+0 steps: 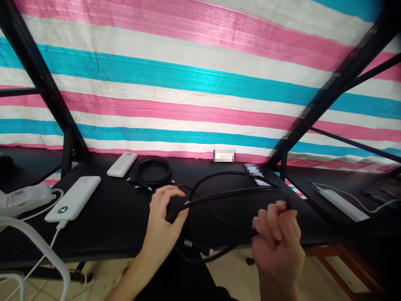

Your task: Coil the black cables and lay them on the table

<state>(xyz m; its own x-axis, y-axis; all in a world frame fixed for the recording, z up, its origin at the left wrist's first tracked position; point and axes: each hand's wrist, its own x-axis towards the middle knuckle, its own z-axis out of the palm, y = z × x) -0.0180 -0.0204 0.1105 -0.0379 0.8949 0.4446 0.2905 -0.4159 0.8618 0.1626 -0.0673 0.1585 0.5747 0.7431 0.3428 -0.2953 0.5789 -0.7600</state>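
A long black cable [232,193] hangs in loose loops between my two hands, above the front of the black desk. My left hand [164,217] is curled loosely around one side of it, with the cable crossing over the thumb and the fingers bent. On the other side, my right hand [277,242] is closed around the cable, fingers wrapped in. Two plug ends dangle below the left hand, one a metal connector [188,242]. Behind the left hand, a second black cable [153,171] lies coiled on the desk with its plugs showing.
Two white power banks [122,164] lie at left, the nearer with a white cable plugged in. A white power strip [28,198] is at far left. Small cards [262,182] lie at back right. Black metal posts [310,108] and a striped sheet [188,83] stand behind.
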